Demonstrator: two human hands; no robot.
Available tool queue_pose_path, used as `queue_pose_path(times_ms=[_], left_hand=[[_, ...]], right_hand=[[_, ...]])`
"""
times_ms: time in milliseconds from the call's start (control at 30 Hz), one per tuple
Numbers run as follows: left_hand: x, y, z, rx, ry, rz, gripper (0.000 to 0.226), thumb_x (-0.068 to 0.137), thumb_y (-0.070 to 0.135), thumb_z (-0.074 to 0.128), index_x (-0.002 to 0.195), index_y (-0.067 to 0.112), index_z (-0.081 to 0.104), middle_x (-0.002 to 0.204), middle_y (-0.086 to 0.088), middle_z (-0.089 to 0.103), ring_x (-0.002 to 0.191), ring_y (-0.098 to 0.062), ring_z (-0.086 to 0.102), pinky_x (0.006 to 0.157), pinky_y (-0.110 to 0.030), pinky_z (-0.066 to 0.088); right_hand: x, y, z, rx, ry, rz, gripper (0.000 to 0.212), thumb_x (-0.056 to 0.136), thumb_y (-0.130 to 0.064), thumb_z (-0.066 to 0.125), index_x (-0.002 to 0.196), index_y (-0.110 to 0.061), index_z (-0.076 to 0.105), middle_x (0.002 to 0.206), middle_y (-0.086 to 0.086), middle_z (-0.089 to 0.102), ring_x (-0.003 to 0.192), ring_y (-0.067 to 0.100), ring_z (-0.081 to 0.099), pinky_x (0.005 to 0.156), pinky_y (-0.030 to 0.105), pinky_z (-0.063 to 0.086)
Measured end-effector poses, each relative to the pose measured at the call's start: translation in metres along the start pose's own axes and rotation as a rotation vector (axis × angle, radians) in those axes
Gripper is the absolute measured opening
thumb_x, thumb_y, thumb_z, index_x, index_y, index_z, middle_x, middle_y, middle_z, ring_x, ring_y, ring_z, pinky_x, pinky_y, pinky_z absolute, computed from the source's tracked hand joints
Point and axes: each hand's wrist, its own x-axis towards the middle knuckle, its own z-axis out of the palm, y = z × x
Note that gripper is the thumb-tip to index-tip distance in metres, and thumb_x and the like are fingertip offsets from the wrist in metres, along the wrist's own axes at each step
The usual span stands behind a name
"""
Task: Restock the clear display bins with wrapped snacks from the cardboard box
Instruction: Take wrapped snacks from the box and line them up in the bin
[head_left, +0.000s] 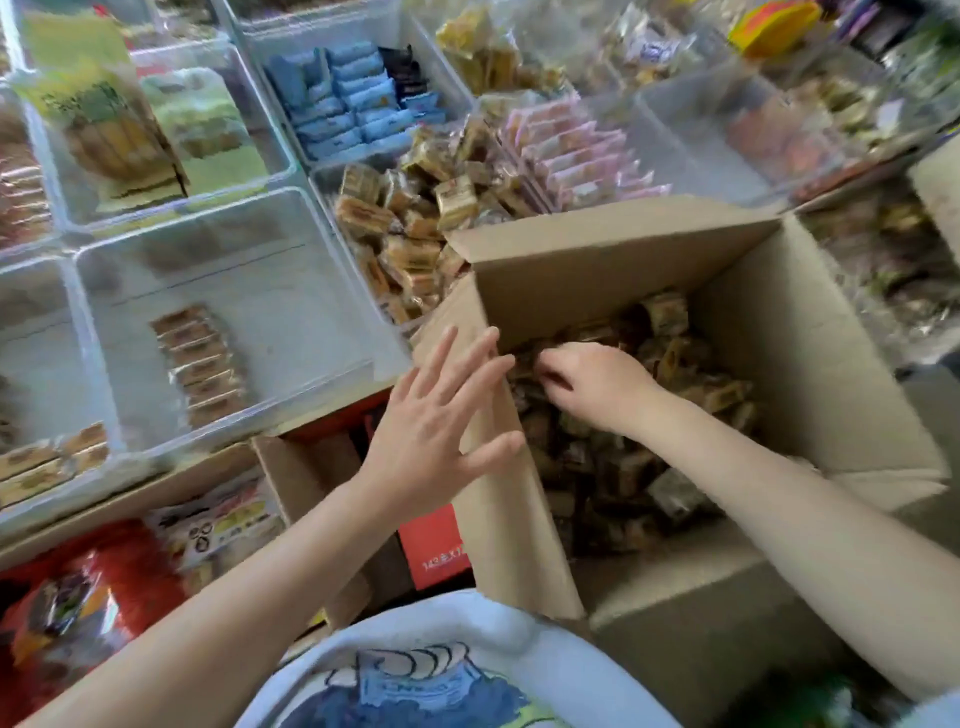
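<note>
Right hand (587, 382) in cardboard box (810, 364), fingers curled over wrapped snacks (623, 467), hold unclear; left hand (441, 415) spread flat on box wall; heaped bin (332, 218) up-left.

Red flat carton (434, 545) below cardboard box shows white print, partly hidden: "142", rest illegible. Snack wrapper print too blurred.
</note>
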Motion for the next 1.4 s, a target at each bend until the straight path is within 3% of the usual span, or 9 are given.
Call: queue_pose_path(times_ms=[133,333,567,667,800,933,1133,1267,1400], left_hand=[[-0.001,-0.007,0.001,-0.046,0.010,0.005,0.067,0.098,0.068,0.036,0.154,0.031,0.035,0.168,0.013,0.012,0.156,-0.016,0.002,0.120,-0.051,0.026],[-0.002,-0.008,0.004,-0.104,0.033,-0.014,0.056,0.102,0.054,0.040,0.154,0.034,0.034,0.167,0.016,0.013,0.156,-0.014,0.004,0.119,-0.045,0.023],[-0.001,-0.006,0.004,-0.119,0.052,-0.024,0.053,0.102,0.051,0.040,0.153,0.036,0.035,0.166,0.018,0.014,0.156,-0.013,0.004,0.119,-0.044,0.021],[-0.001,-0.007,0.004,-0.117,0.038,-0.017,0.053,0.102,0.051,0.040,0.153,0.037,0.034,0.166,0.019,0.012,0.156,-0.013,0.003,0.119,-0.044,0.020],[0.000,-0.008,-0.002,-0.109,0.007,-0.007,0.054,0.102,0.052,0.038,0.153,0.038,0.033,0.167,0.019,0.011,0.156,-0.012,0.001,0.120,-0.047,0.019],[-0.004,-0.011,-0.007,-0.008,-0.013,0.030,0.061,0.101,0.053,0.037,0.158,0.042,0.019,0.168,0.017,0.006,0.156,-0.013,-0.005,0.119,-0.043,0.013],[-0.032,-0.037,-0.014,-0.037,-0.042,-0.171,0.073,0.092,0.063,0.029,0.158,0.044,0.003,0.166,0.021,-0.006,0.153,-0.004,-0.014,0.122,-0.038,0.008],[-0.066,-0.081,-0.037,-0.077,0.041,-0.385,0.066,0.095,0.054,0.038,0.156,0.030,0.032,0.164,0.007,0.026,0.154,-0.015,0.017,0.124,-0.044,0.022],[-0.119,-0.148,-0.062,0.004,0.274,-0.474,0.048,0.090,0.041,0.044,0.120,0.014,0.070,0.124,-0.006,0.067,0.119,-0.031,0.059,0.099,-0.052,0.049]], right_hand=[[0.022,0.015,0.032,-0.137,-0.259,0.064,0.032,0.099,-0.024,0.051,0.130,-0.020,0.057,0.126,0.008,0.059,0.107,0.028,0.060,0.070,0.031,0.043],[0.036,0.046,0.055,-0.361,-0.538,0.119,0.064,0.097,-0.017,0.057,0.155,-0.034,0.033,0.167,0.004,-0.001,0.146,0.037,0.025,0.106,0.049,0.041],[0.023,0.044,0.055,-0.612,-0.591,0.036,0.051,0.105,-0.026,0.043,0.155,-0.025,0.034,0.167,0.007,0.002,0.147,0.038,0.021,0.113,0.048,0.032],[0.024,0.055,0.050,-0.365,-0.511,0.103,0.054,0.095,-0.022,0.062,0.146,-0.021,0.045,0.155,0.010,0.036,0.132,0.032,0.045,0.101,0.039,0.046],[0.019,0.050,0.003,0.760,-0.417,0.347,0.040,0.098,-0.042,0.057,0.128,-0.016,0.059,0.105,0.007,0.071,0.085,0.021,0.065,0.071,0.031,0.053],[-0.002,0.022,-0.048,1.690,-0.505,0.046,0.061,0.103,-0.042,0.034,0.144,0.002,0.042,0.102,0.023,0.065,0.062,0.023,0.057,0.063,0.030,0.047],[0.006,-0.050,-0.076,1.655,-0.554,-0.122,0.056,0.103,-0.039,0.030,0.138,-0.001,0.051,0.113,0.025,0.061,0.071,0.029,0.059,0.064,0.036,0.046],[0.033,-0.104,-0.065,1.527,-0.578,-0.046,0.060,0.104,-0.051,0.029,0.138,-0.007,0.054,0.108,0.023,0.062,0.077,0.028,0.059,0.066,0.036,0.050],[0.072,-0.176,-0.041,1.365,-0.511,0.087,0.063,0.091,-0.056,0.048,0.124,-0.003,0.057,0.094,0.017,0.063,0.067,0.024,0.058,0.062,0.032,0.049]])
